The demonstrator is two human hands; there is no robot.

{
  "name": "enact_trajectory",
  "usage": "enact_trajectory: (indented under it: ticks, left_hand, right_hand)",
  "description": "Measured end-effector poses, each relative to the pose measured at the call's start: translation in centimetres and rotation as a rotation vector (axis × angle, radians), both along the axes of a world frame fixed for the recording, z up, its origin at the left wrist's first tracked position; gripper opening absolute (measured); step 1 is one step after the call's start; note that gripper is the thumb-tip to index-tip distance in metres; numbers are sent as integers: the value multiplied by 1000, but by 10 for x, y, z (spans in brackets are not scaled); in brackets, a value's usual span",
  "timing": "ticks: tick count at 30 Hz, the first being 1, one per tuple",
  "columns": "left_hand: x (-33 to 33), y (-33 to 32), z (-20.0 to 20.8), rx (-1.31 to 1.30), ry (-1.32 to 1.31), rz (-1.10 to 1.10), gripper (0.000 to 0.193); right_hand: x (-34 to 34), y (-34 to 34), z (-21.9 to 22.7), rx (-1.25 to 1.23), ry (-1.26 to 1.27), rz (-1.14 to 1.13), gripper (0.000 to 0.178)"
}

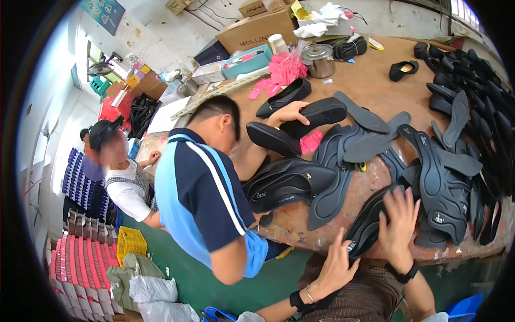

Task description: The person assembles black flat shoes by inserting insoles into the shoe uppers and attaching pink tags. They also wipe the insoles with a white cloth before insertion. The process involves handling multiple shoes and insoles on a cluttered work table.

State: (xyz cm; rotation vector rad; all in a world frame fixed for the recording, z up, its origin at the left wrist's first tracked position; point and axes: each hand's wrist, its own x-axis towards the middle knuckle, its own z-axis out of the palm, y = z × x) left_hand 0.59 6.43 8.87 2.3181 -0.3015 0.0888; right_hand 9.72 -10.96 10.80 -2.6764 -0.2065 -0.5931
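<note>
At the table's front edge lies a black slip-on shoe (pixel 367 224), its toe pointing away from me and an insole showing inside. My left hand (pixel 337 264) grips its heel end between fingers and thumb. Over the shoe's right side is my right hand (pixel 398 222), fingers spread; whether its palm touches the shoe I cannot tell. Just right of it, dark grey insoles (pixel 437 188) are piled up. More insoles (pixel 335 182) lie farther left, beside black shoes (pixel 289 182).
A co-worker in a blue shirt (pixel 198 182) leans over the table at my left, a hand (pixel 289 114) on a black shoe. Many black shoes (pixel 483 107) are heaped at the right. A metal pot (pixel 320 61) and pink slips (pixel 287 70) stand at the back.
</note>
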Motion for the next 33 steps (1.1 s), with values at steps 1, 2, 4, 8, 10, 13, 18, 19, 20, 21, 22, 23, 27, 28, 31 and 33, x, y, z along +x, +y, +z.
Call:
enact_trajectory:
  ticks: [1, 2, 4, 8, 10, 13, 18, 19, 20, 21, 22, 23, 27, 28, 31, 33]
  left_hand:
    - [-4, -7, 7, 80, 57, -16, 58]
    - [-6, -14, 12, 148, 58, -105, 59]
    - [-5, -27, 18, 249, 76, -153, 59]
    - [4, -44, 15, 469, 88, -257, 63]
    - [3, -50, 14, 494, 23, -209, 50]
    - [2, -49, 19, 830, -49, -457, 23]
    - [120, 0, 2, 711, -128, -233, 36]
    - [176, 26, -9, 725, -196, -158, 38]
    - [234, 55, -20, 756, -248, -96, 39]
    - [286, 84, -26, 792, -266, -46, 40]
    - [329, 108, -31, 822, -256, -14, 42]
    - [356, 123, -29, 819, -228, 5, 43]
    - [311, 72, 42, 652, -266, 32, 44]
    - [288, 43, 71, 694, -193, 22, 30]
    - [49, -89, 80, 784, 241, -311, 40]
    - [28, -81, 65, 727, 305, -268, 47]
  right_hand:
    - [12, -5, 6, 58, 24, -93, 60]
    - [24, -10, 13, 114, 114, -143, 70]
    - [39, -20, 31, 488, 364, -119, 70]
    - [12, -27, 40, 556, 273, 181, 21]
    - [-29, -29, 27, 345, 249, 287, 21]
    - [-73, -30, 3, 233, 426, 372, 41]
    - [-37, -12, -2, 104, 151, 310, 71]
    - [-19, -10, -3, 51, 212, 292, 61]
    - [-5, -11, -5, 34, 203, 284, 52]
    - [5, -5, -10, -62, 189, 271, 38]
    - [11, -6, -13, -91, 351, 292, 28]
    - [11, -5, -18, -124, 442, 336, 31]
    - [-1, -9, -28, -87, 180, 336, 49]
    - [-1, -9, -28, -45, 137, 315, 49]
    - [10, -9, -23, -43, 321, 332, 50]
    - [20, -5, -20, -52, 443, 359, 49]
